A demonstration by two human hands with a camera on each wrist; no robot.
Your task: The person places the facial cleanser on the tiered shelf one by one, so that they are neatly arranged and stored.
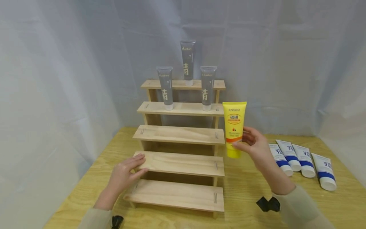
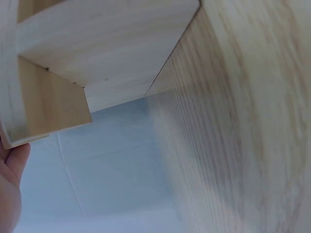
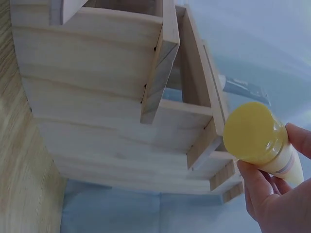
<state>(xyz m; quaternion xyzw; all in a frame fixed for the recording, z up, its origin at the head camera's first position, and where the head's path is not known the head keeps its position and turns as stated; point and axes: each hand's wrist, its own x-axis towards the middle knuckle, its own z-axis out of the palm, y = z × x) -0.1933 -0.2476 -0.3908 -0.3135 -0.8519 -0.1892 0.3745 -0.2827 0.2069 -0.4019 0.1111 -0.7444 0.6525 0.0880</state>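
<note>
Right fingers (image 1: 251, 130) grip 1 capped yellow tube (image 1: 235, 122); extended left fingers (image 1: 133, 161) touch wooden shelving (image 1: 178, 134).

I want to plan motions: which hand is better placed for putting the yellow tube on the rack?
Probably the right hand: it holds the yellow tube beside the wooden rack, while the left hand touches a lower shelf.

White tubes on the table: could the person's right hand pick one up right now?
Probably not yet: the right hand holds the yellow tube. Otherwise the way looks free: the white tubes lie beside that arm.
</note>
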